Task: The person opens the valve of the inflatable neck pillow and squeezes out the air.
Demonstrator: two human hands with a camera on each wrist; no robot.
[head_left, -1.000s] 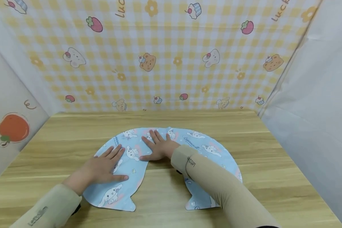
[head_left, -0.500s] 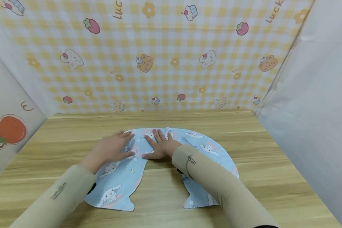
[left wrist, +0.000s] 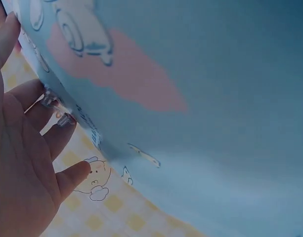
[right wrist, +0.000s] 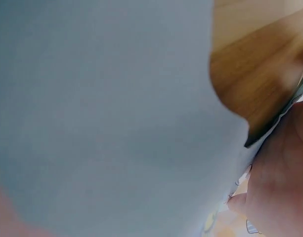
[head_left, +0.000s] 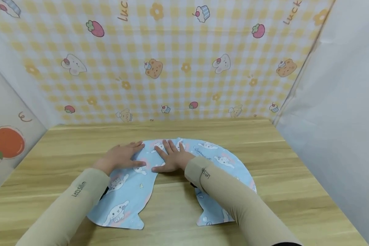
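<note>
A light blue, U-shaped flat piece [head_left: 135, 194], printed with white cartoon dogs, lies on the table with its two ends toward me. Its upper left side is under my left hand [head_left: 123, 158], whose fingers reach to the outer edge while the thumb lies on the print. In the left wrist view, small clear plastic fittings [left wrist: 58, 107] show beside the fingers at that edge. My right hand [head_left: 173, 160] rests flat near the top of the curve, fingers spread, thumb by the inner edge. The right forearm covers part of the piece's right arm.
The wood-grain table [head_left: 295, 191] extends around the blue piece. A yellow checked cloth [head_left: 172, 85] hangs behind the table, and white panels [head_left: 341, 102] stand at both sides.
My left hand has moved up and right along the blue piece, from its left side to nearer the top. My right hand stays in place. The view has shifted slightly.
</note>
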